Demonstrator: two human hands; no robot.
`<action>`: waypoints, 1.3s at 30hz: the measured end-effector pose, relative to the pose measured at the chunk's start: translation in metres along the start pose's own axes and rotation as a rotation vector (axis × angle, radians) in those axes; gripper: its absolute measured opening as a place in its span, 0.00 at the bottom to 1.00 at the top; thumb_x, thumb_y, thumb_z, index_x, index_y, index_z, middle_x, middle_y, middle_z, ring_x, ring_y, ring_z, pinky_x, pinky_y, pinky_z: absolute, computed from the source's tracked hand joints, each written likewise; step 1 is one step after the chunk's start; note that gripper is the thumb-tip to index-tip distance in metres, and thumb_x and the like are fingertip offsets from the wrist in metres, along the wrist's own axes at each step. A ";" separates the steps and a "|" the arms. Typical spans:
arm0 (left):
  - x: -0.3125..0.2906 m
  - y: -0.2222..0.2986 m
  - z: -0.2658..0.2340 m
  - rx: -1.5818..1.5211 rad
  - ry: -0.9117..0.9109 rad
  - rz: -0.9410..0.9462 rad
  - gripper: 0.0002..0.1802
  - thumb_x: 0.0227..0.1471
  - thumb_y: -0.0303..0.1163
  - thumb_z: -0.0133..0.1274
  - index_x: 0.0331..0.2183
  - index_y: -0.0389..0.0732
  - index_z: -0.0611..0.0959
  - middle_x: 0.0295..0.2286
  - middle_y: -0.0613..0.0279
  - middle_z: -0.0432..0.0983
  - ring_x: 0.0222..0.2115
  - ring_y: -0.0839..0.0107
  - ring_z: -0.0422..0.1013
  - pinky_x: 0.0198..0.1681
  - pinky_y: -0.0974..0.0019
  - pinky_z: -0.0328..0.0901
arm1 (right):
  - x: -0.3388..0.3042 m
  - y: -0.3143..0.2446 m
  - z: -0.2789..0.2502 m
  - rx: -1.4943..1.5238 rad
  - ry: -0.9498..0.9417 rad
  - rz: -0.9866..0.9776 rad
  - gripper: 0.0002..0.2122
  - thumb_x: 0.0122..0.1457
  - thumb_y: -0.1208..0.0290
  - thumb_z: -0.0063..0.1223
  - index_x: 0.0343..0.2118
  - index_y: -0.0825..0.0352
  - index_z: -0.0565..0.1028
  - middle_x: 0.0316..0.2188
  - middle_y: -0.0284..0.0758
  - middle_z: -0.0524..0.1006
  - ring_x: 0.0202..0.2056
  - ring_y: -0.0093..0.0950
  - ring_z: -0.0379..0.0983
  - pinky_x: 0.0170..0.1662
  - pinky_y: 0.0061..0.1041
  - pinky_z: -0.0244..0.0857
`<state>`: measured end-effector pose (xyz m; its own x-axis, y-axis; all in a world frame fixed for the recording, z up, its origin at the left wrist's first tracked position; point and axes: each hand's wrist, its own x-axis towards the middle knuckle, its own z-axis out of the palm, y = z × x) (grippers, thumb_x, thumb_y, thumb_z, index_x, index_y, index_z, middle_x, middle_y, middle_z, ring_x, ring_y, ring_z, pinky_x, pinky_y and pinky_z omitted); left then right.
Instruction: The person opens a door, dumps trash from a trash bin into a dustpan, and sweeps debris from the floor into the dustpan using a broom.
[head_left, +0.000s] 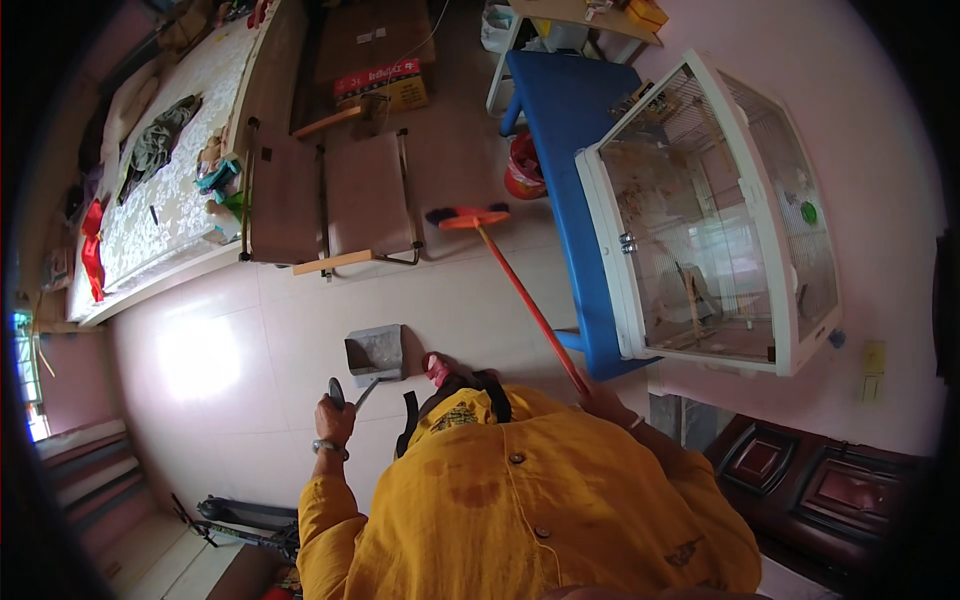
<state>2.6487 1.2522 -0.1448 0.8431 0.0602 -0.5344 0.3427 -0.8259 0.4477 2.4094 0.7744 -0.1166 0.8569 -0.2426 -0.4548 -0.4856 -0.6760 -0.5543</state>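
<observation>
My left hand (334,424) is closed round the upper end of a long-handled dustpan (390,352). The pan is grey and sits on the floor ahead of my feet, its open side to the left. A broom (522,292) with a red stick slants away from my right hand (603,401), which is wrapped round the stick's near end, its fingers partly hidden. The broom's orange head with dark and red bristles rests on the floor farther off, near a brown folding chair. The broom head and the dustpan are apart.
A blue table (575,200) on the right bears a white clear-walled cage (690,240). Under its edge stands a red bin (523,168). The folding chair (370,195) and a bed (190,130) lie to the far left, a dark red door (810,470) near right, a folded scooter (245,518) near left.
</observation>
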 end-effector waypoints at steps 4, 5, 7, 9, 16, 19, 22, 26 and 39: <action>-0.002 0.006 0.002 0.028 0.005 -0.003 0.14 0.34 0.34 0.50 0.21 0.30 0.73 0.19 0.41 0.72 0.22 0.43 0.69 0.27 0.49 0.63 | 0.050 -0.026 -0.014 0.251 -0.116 0.136 0.25 0.50 0.76 0.42 0.55 0.64 0.59 0.23 0.44 0.72 0.22 0.36 0.72 0.25 0.33 0.66; -0.002 0.010 0.003 0.027 0.010 0.001 0.14 0.35 0.34 0.50 0.22 0.30 0.73 0.20 0.41 0.72 0.23 0.43 0.69 0.27 0.49 0.63 | 0.064 -0.018 -0.007 0.330 -0.063 0.068 0.25 0.51 0.75 0.43 0.55 0.63 0.59 0.21 0.39 0.70 0.18 0.30 0.69 0.21 0.29 0.64; -0.003 0.012 0.004 0.030 0.013 -0.007 0.14 0.35 0.34 0.50 0.22 0.30 0.73 0.20 0.41 0.72 0.23 0.43 0.69 0.28 0.49 0.63 | 0.091 -0.022 -0.006 0.405 -0.025 -0.012 0.24 0.52 0.74 0.44 0.55 0.62 0.59 0.18 0.34 0.68 0.14 0.24 0.65 0.18 0.26 0.63; -0.006 0.012 0.006 0.031 0.016 -0.022 0.15 0.35 0.34 0.50 0.23 0.30 0.73 0.21 0.41 0.72 0.24 0.43 0.69 0.28 0.49 0.63 | 0.118 -0.047 -0.017 0.381 -0.042 0.160 0.26 0.51 0.75 0.45 0.56 0.62 0.59 0.18 0.35 0.69 0.15 0.24 0.66 0.17 0.24 0.63; -0.023 0.033 0.006 0.091 0.089 0.019 0.13 0.35 0.33 0.51 0.22 0.32 0.73 0.22 0.42 0.73 0.26 0.44 0.70 0.30 0.49 0.64 | 0.233 -0.070 -0.037 0.239 -0.009 0.146 0.27 0.47 0.76 0.41 0.55 0.65 0.59 0.23 0.43 0.73 0.16 0.32 0.70 0.20 0.29 0.67; -0.023 0.037 0.009 0.100 0.097 0.024 0.12 0.36 0.33 0.51 0.23 0.33 0.73 0.22 0.43 0.73 0.26 0.44 0.70 0.31 0.49 0.64 | 0.272 -0.066 -0.035 0.227 0.045 0.171 0.28 0.47 0.76 0.42 0.55 0.62 0.61 0.19 0.37 0.70 0.15 0.27 0.67 0.17 0.27 0.65; -0.023 0.036 0.010 0.098 0.092 0.013 0.12 0.36 0.34 0.51 0.23 0.34 0.73 0.22 0.43 0.73 0.26 0.44 0.69 0.31 0.49 0.64 | 0.286 -0.070 -0.031 0.246 0.067 0.243 0.29 0.46 0.77 0.42 0.56 0.61 0.60 0.19 0.37 0.71 0.15 0.27 0.67 0.18 0.27 0.66; -0.021 0.031 0.012 0.083 0.106 0.043 0.12 0.36 0.34 0.51 0.23 0.34 0.73 0.22 0.43 0.72 0.26 0.44 0.69 0.30 0.49 0.63 | 0.281 -0.058 -0.025 0.198 0.041 0.278 0.30 0.45 0.78 0.43 0.57 0.61 0.59 0.19 0.36 0.71 0.15 0.26 0.67 0.18 0.27 0.65; -0.011 0.036 0.007 0.098 0.085 0.027 0.13 0.36 0.34 0.50 0.23 0.33 0.72 0.22 0.42 0.72 0.26 0.43 0.69 0.30 0.48 0.63 | 0.115 -0.038 0.008 0.457 -0.095 0.349 0.30 0.46 0.77 0.45 0.57 0.62 0.59 0.15 0.30 0.66 0.11 0.21 0.62 0.14 0.22 0.59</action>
<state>2.6489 1.2184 -0.1277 0.8848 0.0809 -0.4589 0.2808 -0.8785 0.3865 2.5252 0.7773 -0.1536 0.6240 -0.3196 -0.7131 -0.7797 -0.1931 -0.5956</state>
